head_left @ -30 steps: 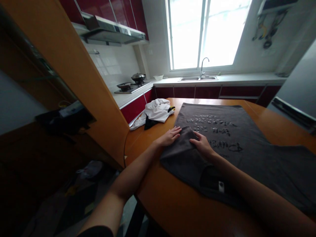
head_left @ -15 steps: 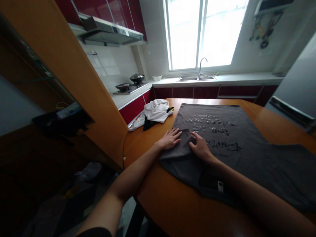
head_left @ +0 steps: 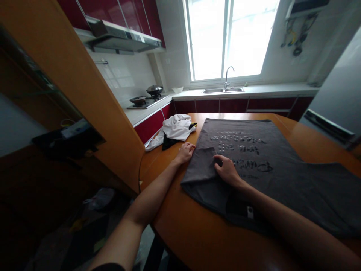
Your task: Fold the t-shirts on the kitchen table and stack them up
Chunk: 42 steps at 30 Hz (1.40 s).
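Observation:
A dark grey T-shirt [head_left: 254,150] with glossy lettering lies spread on the wooden table, its collar and small white label towards me. The sleeve on its left side is folded inward over the body. My left hand [head_left: 186,152] rests at the shirt's left edge, fingers curled in against the cloth there; the fingertips are partly hidden. At the inner corner of the folded sleeve, my right hand [head_left: 227,170] pinches the fabric between thumb and forefinger. Its wrist and forearm pass over the shirt's collar side.
A pile of white and black clothes [head_left: 177,128] sits at the table's far left corner. The orange-brown table [head_left: 180,222] has a rounded edge near me. A wooden partition [head_left: 113,113] rises on the left. Beyond are a stove with pans [head_left: 154,90], a sink [head_left: 222,90] and a window.
My left hand has slid left off the folded sleeve to the shirt's edge, its spread fingers now curled. My right hand has shifted only slightly and stays at the sleeve corner.

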Available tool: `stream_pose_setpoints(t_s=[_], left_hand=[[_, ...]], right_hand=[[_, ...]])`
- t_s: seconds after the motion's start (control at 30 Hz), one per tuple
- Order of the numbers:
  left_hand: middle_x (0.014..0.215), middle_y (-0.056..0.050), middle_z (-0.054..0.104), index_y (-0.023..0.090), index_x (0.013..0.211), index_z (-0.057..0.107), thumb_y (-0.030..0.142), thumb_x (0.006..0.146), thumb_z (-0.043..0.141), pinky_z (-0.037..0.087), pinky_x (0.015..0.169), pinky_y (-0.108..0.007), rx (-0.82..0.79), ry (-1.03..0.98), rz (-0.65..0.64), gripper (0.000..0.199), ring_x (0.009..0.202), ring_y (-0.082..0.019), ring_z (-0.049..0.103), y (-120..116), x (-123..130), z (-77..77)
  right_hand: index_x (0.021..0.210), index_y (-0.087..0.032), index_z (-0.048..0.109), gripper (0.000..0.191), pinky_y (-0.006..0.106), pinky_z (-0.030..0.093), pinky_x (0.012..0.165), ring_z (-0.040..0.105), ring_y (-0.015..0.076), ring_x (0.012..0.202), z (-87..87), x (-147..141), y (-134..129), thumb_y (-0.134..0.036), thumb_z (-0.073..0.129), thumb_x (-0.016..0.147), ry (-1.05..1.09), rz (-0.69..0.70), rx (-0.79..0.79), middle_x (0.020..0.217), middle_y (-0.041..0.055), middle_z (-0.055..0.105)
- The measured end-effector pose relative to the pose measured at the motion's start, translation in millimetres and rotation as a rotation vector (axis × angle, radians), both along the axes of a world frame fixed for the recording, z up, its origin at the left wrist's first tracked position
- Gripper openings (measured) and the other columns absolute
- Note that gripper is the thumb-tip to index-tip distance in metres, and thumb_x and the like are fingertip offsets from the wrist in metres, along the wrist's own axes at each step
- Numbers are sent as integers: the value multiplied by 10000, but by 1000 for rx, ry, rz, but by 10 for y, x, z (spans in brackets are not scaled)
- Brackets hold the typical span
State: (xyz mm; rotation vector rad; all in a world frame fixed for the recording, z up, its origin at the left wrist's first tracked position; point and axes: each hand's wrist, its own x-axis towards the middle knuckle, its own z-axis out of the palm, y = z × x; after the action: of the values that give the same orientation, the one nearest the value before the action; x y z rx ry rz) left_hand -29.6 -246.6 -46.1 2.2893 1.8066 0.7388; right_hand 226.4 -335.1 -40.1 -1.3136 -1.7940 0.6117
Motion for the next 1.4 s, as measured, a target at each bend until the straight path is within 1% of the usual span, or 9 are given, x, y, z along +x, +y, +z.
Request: stream_pose_setpoints(t_s=[0.27, 0.57, 0.73, 0.87, 0.93, 1.03, 1.2, 1.3, 1.4], left_hand=[[1299, -27, 549, 359, 1153, 686, 367, 1009, 468, 349, 1054, -486, -68, 90, -66, 262, 1238, -258, 477, 45, -30, 15], [1343, -60, 520, 331, 1161, 668, 453, 1034, 391, 336, 1065, -512, -41, 183, 25, 328, 1245, -284, 448, -14, -47, 80], [1354, -64, 517, 323, 1149, 681, 468, 1020, 435, 339, 1073, -512, -21, 178, 48, 314, 1262, -292, 441, -27, -22, 91], [1345, -71, 530, 310, 1147, 692, 459, 1021, 441, 360, 1062, -510, -5, 182, 49, 318, 1254, -294, 456, -33, -13, 84], [1338, -72, 543, 303, 1141, 698, 460, 1012, 465, 370, 1061, -511, -16, 182, 53, 309, 1253, -295, 466, -36, -7, 93], [1339, -81, 560, 280, 1146, 702, 456, 993, 510, 372, 1083, -503, -17, 169, 60, 302, 1273, -295, 477, -45, 15, 131], [1486, -85, 510, 215, 1392, 564, 341, 1018, 434, 307, 1183, -389, 30, 121, -131, 416, 1411, -221, 414, -135, 130, 176], [1611, -69, 365, 238, 1501, 442, 396, 1043, 358, 216, 1220, -493, -104, 191, -237, 492, 1513, -237, 257, -233, 226, 157], [1662, -85, 228, 252, 1557, 342, 481, 1041, 335, 153, 1206, -597, -236, 259, -254, 565, 1544, -274, 148, -310, 294, 151]], right_hand=[[1158, -143, 711, 396, 365, 496, 1006, 694, 236, 1066, 53, -19, -54, -150, 550, 797, 56, -20, 32, 1130, 118, 750], [1188, -156, 700, 415, 374, 482, 1031, 677, 244, 1109, 12, -16, -33, -152, 543, 804, 45, -17, 46, 1164, 115, 738], [1212, -164, 689, 406, 360, 474, 1026, 663, 257, 1126, -1, 15, -41, -132, 548, 832, -150, -41, -10, 1209, 121, 712], [1284, -214, 652, 392, 374, 510, 891, 690, 279, 998, 55, 41, -140, -226, 538, 909, -395, -75, -54, 1246, 128, 671], [1262, -223, 662, 365, 374, 501, 865, 673, 287, 1005, 93, 44, -191, -234, 545, 917, -509, -81, -20, 1247, 135, 658], [1231, -198, 679, 341, 423, 471, 939, 578, 336, 1161, 138, 32, -226, -215, 554, 915, -588, -69, 112, 1310, 164, 621], [1347, -177, 619, 428, 414, 365, 1129, 452, 275, 1351, 121, -19, -209, -177, 479, 942, -511, 128, 264, 1475, 131, 522], [1436, -151, 542, 482, 429, 269, 1200, 351, 270, 1455, 24, -39, -189, -245, 462, 970, -518, 204, 262, 1569, 134, 419], [1477, -128, 491, 542, 499, 220, 1212, 264, 303, 1505, -92, -36, -170, -351, 479, 983, -541, 237, 162, 1605, 175, 344]])
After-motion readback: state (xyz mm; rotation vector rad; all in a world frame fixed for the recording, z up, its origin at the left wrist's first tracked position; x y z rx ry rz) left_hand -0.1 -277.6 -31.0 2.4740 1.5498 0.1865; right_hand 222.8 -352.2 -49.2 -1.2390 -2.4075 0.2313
